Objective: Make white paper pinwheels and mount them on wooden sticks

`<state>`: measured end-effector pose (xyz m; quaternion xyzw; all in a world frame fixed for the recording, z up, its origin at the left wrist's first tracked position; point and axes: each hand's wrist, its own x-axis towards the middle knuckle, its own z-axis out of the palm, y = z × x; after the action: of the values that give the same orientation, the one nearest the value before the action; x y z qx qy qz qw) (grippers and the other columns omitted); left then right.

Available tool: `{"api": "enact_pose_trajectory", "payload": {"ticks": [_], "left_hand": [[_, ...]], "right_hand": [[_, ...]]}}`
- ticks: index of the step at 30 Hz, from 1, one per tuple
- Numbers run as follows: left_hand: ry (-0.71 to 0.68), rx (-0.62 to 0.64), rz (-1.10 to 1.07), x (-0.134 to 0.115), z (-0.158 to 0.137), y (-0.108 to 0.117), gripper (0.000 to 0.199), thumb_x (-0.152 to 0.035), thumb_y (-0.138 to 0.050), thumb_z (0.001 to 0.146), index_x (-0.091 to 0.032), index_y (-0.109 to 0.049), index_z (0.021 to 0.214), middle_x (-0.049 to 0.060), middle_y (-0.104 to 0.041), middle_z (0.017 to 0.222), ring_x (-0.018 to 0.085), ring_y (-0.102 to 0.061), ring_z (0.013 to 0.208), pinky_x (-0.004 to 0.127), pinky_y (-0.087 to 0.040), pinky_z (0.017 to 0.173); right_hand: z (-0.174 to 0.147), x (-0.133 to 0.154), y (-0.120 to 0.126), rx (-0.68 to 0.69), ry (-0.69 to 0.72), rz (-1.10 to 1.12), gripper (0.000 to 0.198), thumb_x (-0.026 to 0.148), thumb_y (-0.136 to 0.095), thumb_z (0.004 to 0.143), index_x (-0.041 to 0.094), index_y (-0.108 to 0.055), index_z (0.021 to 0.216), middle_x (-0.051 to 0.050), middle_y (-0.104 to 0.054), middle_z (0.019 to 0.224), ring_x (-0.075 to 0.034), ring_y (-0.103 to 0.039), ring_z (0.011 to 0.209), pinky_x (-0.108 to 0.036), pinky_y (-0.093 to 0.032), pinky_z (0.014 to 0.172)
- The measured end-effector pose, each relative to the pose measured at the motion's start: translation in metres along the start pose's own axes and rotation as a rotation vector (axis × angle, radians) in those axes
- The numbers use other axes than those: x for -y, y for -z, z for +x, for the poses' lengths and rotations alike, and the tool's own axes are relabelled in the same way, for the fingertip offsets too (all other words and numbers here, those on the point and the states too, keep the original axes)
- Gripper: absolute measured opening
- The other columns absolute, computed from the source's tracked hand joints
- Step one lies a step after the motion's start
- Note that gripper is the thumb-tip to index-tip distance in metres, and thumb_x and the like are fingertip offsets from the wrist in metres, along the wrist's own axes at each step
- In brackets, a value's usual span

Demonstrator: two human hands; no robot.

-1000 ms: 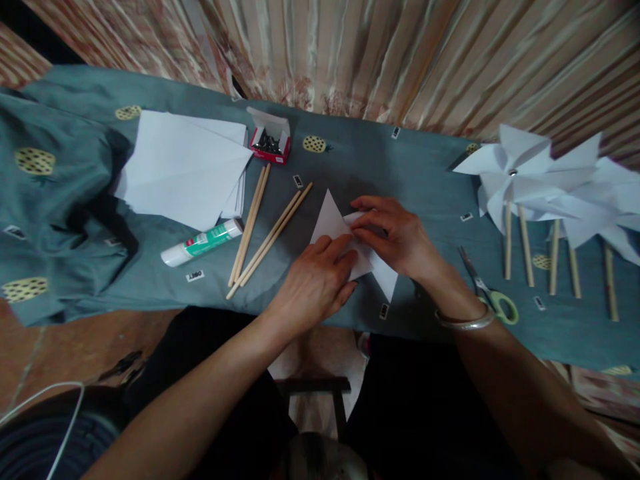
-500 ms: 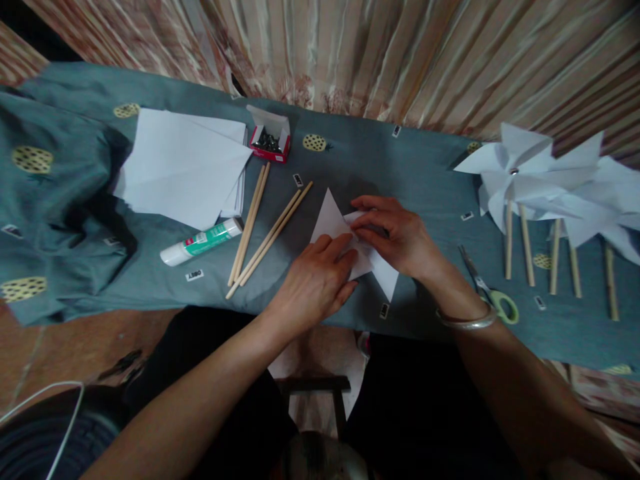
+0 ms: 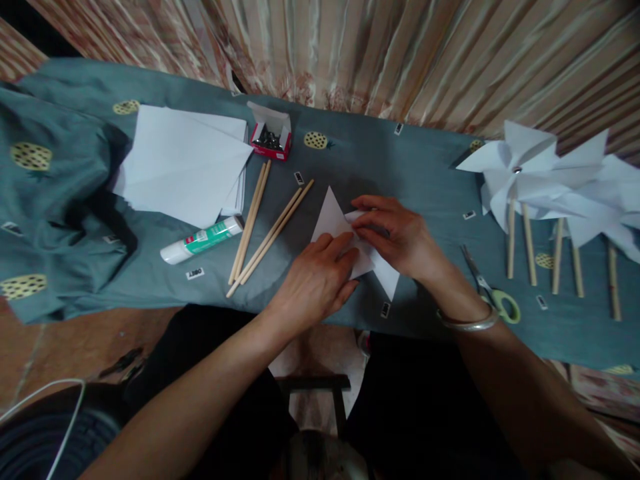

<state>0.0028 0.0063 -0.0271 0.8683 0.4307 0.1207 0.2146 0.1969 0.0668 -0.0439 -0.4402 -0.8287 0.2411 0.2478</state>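
A white paper pinwheel (image 3: 328, 217) lies on the cloth in front of me, its pointed corners sticking out past my fingers. My left hand (image 3: 325, 270) presses down on its near side, the fingers bent over the paper. On the right, my right hand (image 3: 387, 233) has thumb and fingers closed on a flap of the same paper near its middle. One point juts out below my right hand. My fingers cover the centre of the paper.
Left of my hands lie several wooden sticks (image 3: 270, 237), a glue stick (image 3: 203, 240) and a stack of white paper (image 3: 185, 163). Behind them stands an open red box (image 3: 271, 141) of metal pins. At right are scissors (image 3: 500, 300) and several finished pinwheels (image 3: 530, 160) on sticks.
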Motion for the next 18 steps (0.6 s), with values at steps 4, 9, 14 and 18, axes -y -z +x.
{"api": "enact_pose_trajectory", "payload": {"ticks": [4,9,14,18], "left_hand": [[0.003,-0.009,0.002,0.0001,-0.0003,-0.0005,0.026,-0.030,-0.058,0.091,-0.015,-0.061,0.112,0.015,-0.057,0.134,0.030,-0.053,0.112,0.048,-0.051,0.093],[0.003,0.006,-0.001,0.0003,0.0003,-0.0006,0.028,-0.031,-0.059,0.090,-0.014,-0.061,0.113,0.016,-0.056,0.135,0.031,-0.053,0.112,0.049,-0.051,0.093],[0.002,0.010,-0.005,0.0002,0.0005,-0.0003,0.028,-0.030,-0.059,0.091,-0.013,-0.061,0.113,0.016,-0.056,0.134,0.031,-0.052,0.112,0.049,-0.051,0.093],[0.008,0.004,-0.006,-0.0001,-0.0002,-0.0003,0.027,-0.030,-0.059,0.091,-0.014,-0.062,0.112,0.015,-0.056,0.134,0.031,-0.053,0.111,0.048,-0.051,0.092]], "right_hand": [[-0.0001,0.0001,-0.0007,0.001,-0.007,0.006,0.018,0.018,-0.058,0.089,0.026,-0.073,0.093,-0.005,-0.067,0.125,-0.026,-0.062,0.118,-0.050,-0.048,0.103],[0.0001,0.0011,-0.0015,-0.005,-0.012,0.001,0.017,0.017,-0.058,0.088,0.026,-0.073,0.092,-0.005,-0.068,0.124,-0.026,-0.062,0.116,-0.050,-0.048,0.104],[-0.0001,0.0026,-0.0028,-0.020,0.001,-0.021,0.016,0.017,-0.057,0.089,0.025,-0.071,0.091,-0.006,-0.068,0.123,-0.026,-0.062,0.117,-0.050,-0.049,0.103],[-0.0012,0.0040,-0.0041,-0.043,0.011,-0.062,0.015,0.017,-0.056,0.089,0.024,-0.070,0.092,-0.008,-0.063,0.130,-0.029,-0.057,0.122,-0.056,-0.046,0.106]]}}
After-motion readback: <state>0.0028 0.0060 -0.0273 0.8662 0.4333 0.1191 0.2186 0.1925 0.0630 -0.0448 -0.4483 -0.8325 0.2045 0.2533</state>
